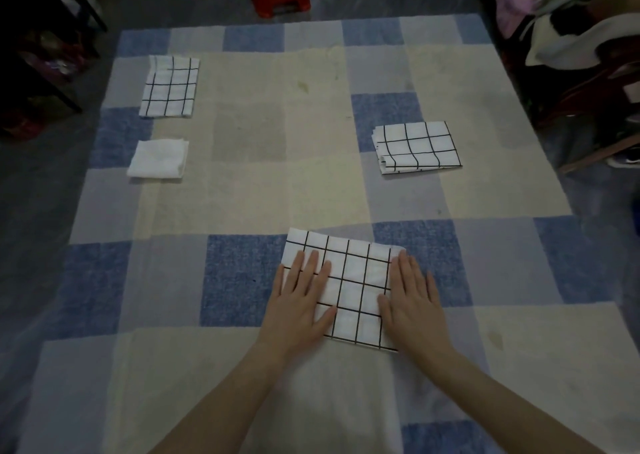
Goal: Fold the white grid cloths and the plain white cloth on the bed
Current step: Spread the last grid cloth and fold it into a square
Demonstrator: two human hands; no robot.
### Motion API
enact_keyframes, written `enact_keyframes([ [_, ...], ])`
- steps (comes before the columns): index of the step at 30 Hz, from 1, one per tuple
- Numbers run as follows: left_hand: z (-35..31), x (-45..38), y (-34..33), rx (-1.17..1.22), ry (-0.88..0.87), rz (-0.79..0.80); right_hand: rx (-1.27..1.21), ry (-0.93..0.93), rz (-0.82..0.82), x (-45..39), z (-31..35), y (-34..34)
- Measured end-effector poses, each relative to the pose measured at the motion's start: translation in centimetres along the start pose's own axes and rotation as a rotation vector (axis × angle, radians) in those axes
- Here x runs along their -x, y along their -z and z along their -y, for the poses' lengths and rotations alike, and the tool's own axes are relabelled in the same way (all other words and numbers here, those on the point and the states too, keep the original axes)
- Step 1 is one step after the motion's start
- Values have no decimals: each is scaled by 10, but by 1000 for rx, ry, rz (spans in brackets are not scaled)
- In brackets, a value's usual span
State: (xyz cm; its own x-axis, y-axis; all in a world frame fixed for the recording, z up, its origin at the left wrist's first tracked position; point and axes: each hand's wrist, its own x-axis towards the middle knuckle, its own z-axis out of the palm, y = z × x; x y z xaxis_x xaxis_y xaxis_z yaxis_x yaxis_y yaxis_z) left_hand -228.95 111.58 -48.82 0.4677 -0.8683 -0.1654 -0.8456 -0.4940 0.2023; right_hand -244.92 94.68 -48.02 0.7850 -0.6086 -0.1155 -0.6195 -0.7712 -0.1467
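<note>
Left hand (300, 300) and right hand (414, 298) press flat, fingers straight, on the nearest folded grid cloth (353, 285) on the bed (242, 194); no writing shows.

Dim, soft indoor light, dark blurred corners, slight wide-angle bending at edges.

Three folded grid cloths: near one (349, 287) flat, others far left (169, 86) and right (415, 149); plain white cloth (157, 159) seemingly folded, left.

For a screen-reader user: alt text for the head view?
Left hand and right hand press flat on a folded grid cloth on a checked bed cover; two folded grid cloths and a plain white cloth lie beyond.
</note>
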Motion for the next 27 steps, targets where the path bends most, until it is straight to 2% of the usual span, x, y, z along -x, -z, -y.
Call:
enact_keyframes([
  [4,-1,0,0,-1,-1,-11,-232,169,-81,-18,61,17],
  [9,-3,-3,0,-78,-5,-14,-316,237,21,-27,123,9],
  [12,-2,-3,-2,-64,-2,3,-277,176,44,-18,112,-7],
  [17,3,-3,-5,-5,-29,9,-141,232,55,-10,73,-15],
  [21,8,0,-5,4,-15,-38,-105,135,35,4,38,-16],
  [27,26,17,0,41,215,-61,-48,68,26,22,4,-12],
])
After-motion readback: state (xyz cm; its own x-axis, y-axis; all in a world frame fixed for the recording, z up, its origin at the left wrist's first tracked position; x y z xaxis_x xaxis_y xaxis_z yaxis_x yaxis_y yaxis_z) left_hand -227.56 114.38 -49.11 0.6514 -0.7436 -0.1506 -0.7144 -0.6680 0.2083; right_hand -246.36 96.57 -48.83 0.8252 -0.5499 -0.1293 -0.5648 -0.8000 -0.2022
